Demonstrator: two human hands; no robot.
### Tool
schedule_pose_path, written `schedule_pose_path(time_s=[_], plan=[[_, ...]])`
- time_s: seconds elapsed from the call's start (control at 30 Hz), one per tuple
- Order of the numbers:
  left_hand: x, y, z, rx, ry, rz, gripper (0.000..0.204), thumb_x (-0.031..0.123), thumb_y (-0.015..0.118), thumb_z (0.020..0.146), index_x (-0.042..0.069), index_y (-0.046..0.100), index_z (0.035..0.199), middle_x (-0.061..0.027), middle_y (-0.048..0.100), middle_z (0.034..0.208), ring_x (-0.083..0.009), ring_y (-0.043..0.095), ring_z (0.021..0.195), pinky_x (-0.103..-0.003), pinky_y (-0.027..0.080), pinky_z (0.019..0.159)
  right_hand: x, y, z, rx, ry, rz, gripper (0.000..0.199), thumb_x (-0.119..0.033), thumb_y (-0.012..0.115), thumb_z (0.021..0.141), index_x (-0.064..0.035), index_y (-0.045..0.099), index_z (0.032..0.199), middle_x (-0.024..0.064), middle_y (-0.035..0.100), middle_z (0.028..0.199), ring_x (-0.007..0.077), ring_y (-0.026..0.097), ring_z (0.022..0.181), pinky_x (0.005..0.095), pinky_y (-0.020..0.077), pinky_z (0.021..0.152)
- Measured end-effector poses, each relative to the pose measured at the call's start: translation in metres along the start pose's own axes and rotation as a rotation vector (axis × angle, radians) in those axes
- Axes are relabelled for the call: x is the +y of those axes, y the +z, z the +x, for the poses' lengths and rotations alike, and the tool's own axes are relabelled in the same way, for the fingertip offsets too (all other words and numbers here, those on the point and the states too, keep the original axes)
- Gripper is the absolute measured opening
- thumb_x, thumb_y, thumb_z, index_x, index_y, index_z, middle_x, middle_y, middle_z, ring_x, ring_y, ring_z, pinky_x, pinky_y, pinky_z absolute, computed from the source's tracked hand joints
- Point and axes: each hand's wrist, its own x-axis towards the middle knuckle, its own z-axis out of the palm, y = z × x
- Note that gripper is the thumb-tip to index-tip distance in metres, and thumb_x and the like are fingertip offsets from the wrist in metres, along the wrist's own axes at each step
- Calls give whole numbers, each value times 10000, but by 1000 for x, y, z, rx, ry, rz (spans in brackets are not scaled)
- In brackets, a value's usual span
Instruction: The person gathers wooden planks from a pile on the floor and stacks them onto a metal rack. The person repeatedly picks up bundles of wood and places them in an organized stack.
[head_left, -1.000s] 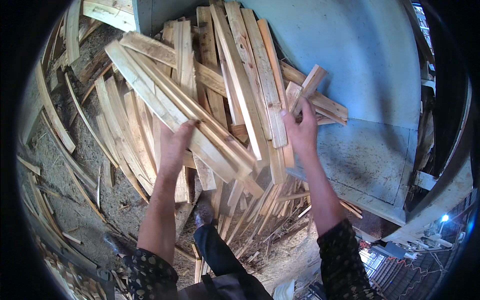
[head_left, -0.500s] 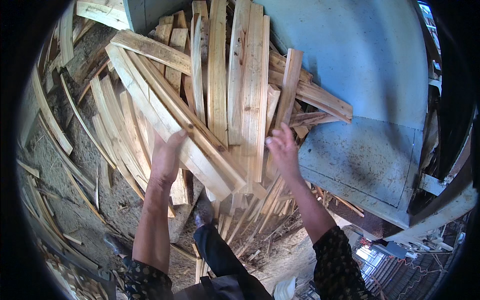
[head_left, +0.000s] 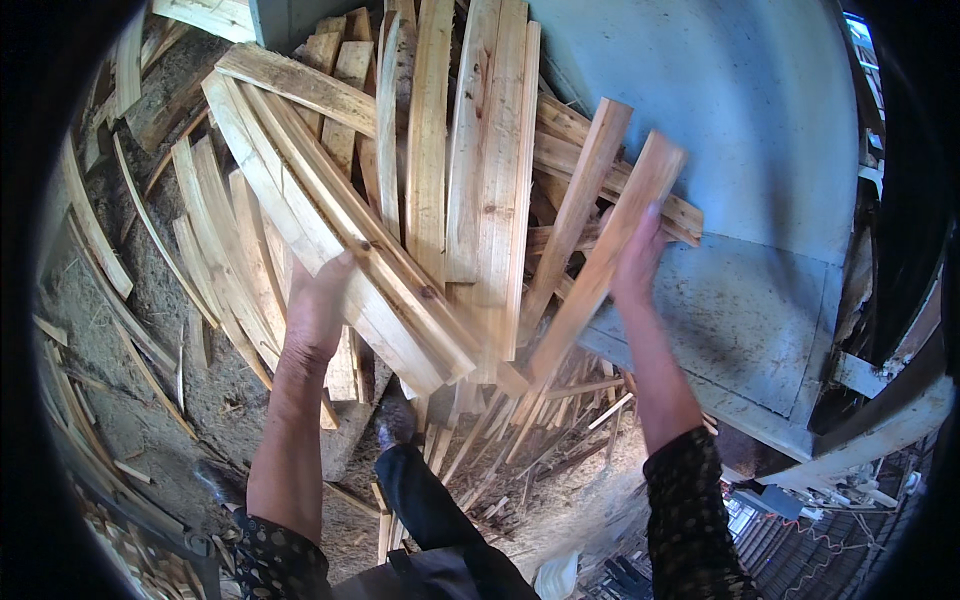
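Observation:
My left hand presses flat against the underside of a bundle of long pale wooden slats that leans across the pile. My right hand grips a single narrow wooden slat, blurred with motion, held slanted to the right of the pile. More upright slats stand between the two hands, leaning on a blue-grey metal surface.
Loose slats and offcuts lie scattered over the sawdust-covered ground on the left. Thin sticks fan out below the pile near my dark shoes. A metal frame edge runs along the right.
My right hand has pulled one slat out of the pile and swung it to the right. My left hand stays under the leaning bundle, and the view has drawn closer.

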Motion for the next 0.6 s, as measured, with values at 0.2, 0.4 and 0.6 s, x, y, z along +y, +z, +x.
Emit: schedule_pose_path(time_s=[0.2, 0.4, 0.6], plan=[[0, 6, 3, -35, 1, -6, 525, 85, 562, 795, 32, 311, 1252, -110, 522, 1098, -191, 529, 1004, -322, 432, 892, 2, 22, 48, -182, -18, -532, 918, -396, 693, 651, -23, 201, 1331, 220, 387, 1240, 326, 468, 1084, 391, 399, 894], [1, 6, 1, -50, 46, -27, 528, 82, 572, 782, 31, 320, 1244, -107, 514, 1097, -190, 537, 968, -318, 444, 870, 28, 72, 23, -25, -217, -977, 840, -158, 716, 609, -33, 230, 1283, 248, 179, 1348, 424, 478, 1036, 424, 448, 836], [-2, 6, 1, -122, 64, -89, 649, 105, 599, 769, 43, 224, 1295, -130, 497, 1085, -208, 529, 975, -331, 462, 865, -5, 47, 33, -184, -113, -776, 857, -84, 631, 622, -13, 155, 1330, 242, 395, 1239, 328, 500, 1049, 378, 393, 929]])
